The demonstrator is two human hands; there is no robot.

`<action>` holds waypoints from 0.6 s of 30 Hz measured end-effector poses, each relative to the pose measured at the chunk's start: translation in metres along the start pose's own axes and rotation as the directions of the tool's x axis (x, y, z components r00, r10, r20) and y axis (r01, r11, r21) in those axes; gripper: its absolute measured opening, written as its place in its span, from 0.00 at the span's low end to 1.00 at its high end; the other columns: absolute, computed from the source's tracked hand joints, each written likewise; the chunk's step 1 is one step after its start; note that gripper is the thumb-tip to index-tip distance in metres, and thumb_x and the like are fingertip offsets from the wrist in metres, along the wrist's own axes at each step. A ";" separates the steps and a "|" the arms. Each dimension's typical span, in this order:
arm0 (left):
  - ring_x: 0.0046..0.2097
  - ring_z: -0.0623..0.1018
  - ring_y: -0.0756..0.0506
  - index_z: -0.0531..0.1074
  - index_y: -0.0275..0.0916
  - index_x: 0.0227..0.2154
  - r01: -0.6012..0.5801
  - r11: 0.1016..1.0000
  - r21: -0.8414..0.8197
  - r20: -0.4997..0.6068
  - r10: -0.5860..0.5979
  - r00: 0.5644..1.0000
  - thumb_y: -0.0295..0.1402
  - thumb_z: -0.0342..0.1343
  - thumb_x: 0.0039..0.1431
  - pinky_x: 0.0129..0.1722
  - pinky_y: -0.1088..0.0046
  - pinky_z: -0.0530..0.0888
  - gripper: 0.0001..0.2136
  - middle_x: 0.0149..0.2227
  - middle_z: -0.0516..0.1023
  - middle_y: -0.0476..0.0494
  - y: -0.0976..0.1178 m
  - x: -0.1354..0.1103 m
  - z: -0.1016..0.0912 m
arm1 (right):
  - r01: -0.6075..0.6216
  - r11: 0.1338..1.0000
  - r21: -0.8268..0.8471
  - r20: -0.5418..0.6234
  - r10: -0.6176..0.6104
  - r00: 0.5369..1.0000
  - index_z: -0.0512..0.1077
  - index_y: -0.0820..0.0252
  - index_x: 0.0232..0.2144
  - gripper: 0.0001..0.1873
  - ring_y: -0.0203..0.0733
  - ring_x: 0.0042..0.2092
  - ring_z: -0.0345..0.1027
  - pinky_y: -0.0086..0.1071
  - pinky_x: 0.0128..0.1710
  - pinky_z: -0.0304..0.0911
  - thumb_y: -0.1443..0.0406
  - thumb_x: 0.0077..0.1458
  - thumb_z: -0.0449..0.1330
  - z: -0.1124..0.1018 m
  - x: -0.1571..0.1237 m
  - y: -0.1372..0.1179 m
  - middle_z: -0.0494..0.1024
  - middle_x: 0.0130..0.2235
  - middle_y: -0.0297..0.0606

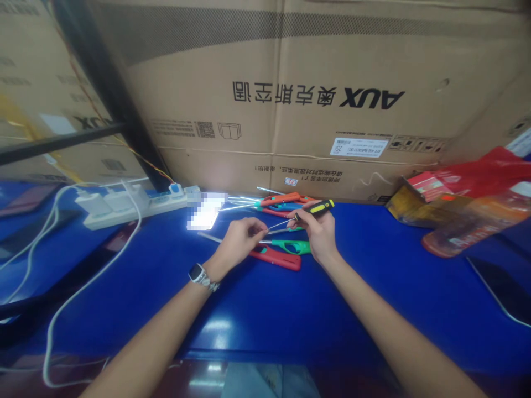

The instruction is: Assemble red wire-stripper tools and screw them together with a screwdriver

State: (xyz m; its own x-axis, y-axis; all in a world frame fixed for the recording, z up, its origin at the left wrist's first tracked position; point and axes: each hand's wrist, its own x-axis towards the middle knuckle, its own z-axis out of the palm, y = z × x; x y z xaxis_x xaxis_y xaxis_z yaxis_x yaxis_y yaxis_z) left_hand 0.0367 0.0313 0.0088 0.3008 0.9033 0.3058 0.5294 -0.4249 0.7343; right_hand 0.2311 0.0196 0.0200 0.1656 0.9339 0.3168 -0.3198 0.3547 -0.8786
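Observation:
In my right hand point(320, 233) is a screwdriver point(322, 208) with a black and yellow handle, its thin shaft slanting down to the left. My left hand point(240, 240) has its thumb and fingers pinched together at the tip of that shaft; whatever is between them is too small to make out. Just below the hands lie a green long-nosed lighter point(293, 247) and a red one point(277, 258), partly covered by my fingers. Behind them is a pile of more lighters, among them an orange one point(282, 198) and a blue one point(282, 207).
A bright, blurred-out screen point(207, 211) lies left of the lighters. Farther left are a power strip point(124, 213) with plugs and a white cable point(99, 282). A large cardboard box point(199, 66) stands behind. To the right are an orange drink bottle point(477, 226) and a dark tablet-like object point(504, 282).

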 end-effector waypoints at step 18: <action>0.40 0.76 0.43 0.74 0.40 0.38 -0.105 0.984 0.143 0.045 0.099 0.994 0.41 0.65 0.54 0.40 0.66 0.72 0.13 0.39 0.78 0.44 0.012 -0.009 0.004 | 0.098 0.986 -0.137 -0.033 -0.104 0.994 0.64 0.56 0.31 0.17 0.35 0.20 0.71 0.29 0.21 0.70 0.55 0.53 0.67 0.004 0.002 -0.006 0.77 0.24 0.29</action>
State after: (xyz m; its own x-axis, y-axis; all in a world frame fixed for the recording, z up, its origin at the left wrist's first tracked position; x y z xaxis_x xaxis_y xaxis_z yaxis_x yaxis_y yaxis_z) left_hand 0.0433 0.0180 0.0129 0.3873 0.8532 0.3493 0.6033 -0.5210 0.6038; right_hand 0.2298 0.0196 0.0268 0.2284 0.8902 0.3942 -0.1715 0.4353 -0.8838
